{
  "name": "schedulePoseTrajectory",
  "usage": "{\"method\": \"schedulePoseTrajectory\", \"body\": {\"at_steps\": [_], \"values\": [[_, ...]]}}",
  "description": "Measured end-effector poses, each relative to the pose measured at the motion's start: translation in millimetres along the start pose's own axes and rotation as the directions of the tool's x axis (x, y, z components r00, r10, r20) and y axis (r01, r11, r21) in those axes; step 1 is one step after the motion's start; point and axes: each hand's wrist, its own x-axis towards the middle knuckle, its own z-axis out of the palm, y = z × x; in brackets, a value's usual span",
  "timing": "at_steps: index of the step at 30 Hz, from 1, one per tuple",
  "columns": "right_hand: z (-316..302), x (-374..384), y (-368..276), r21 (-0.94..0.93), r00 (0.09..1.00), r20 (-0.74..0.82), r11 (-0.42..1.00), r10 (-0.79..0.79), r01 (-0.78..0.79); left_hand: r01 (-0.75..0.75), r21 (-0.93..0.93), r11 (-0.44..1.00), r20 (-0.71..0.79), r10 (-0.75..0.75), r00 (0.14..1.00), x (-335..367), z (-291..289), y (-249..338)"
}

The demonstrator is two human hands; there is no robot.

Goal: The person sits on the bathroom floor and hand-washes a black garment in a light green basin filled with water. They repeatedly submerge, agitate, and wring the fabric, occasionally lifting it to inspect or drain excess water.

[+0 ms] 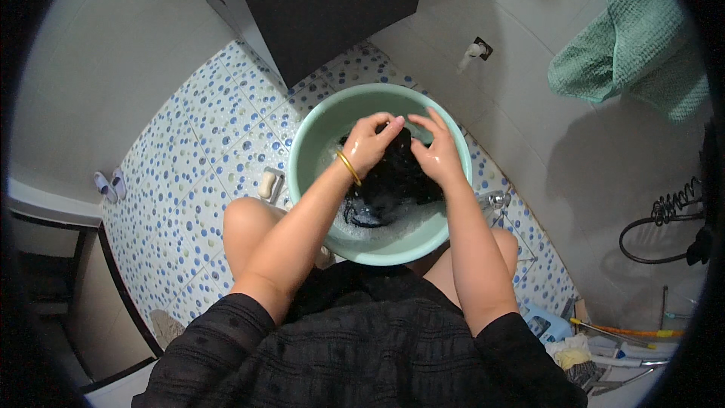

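A round pale green basin (303, 204) stands on the tiled floor between my knees. In it lies a wet black cloth (393, 177) in sudsy water. My left hand (370, 140), with a gold bangle at the wrist, is over the far half of the basin. Its fingers are curled toward the thumb, and a raised part of the cloth is pinched there. Close by on the right, my right hand (438, 153) is held beside the cloth, its thumb and fingers bent but apart. Both hands are wet.
A soap bar (266, 183) in a dish sits left of the basin. A dark cabinet (325, 7) juts out ahead. A green towel (627, 45) hangs at the right wall, near a coiled hose (668, 215). A light blue container (545, 323) and cleaning tools stand lower right.
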Motion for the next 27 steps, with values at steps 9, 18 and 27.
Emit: {"method": "schedulePoseTrajectory", "body": {"at_steps": [9, 18, 27], "values": [[-8.6, -7.1, -2.4, 0.542, 0.998, 0.031, 0.84, -0.058, 0.032, -0.097, 0.441, 0.892, 0.204, 0.005, 0.979, -5.5, -27.0, -10.3], [-3.6, 16.8, 28.0, 0.428, 0.794, -0.49, 0.893, 0.36, -0.141, 0.191, -0.379, 0.905, 0.195, -0.124, 0.973, -9.4, -26.3, -11.2], [72.9, 8.6, 1.0, -0.25, 0.964, -0.226, 0.965, -0.139, 0.08, 0.191, -0.671, 0.716, -0.233, -0.449, 0.863, 1.6, 26.4, -73.4]]}}
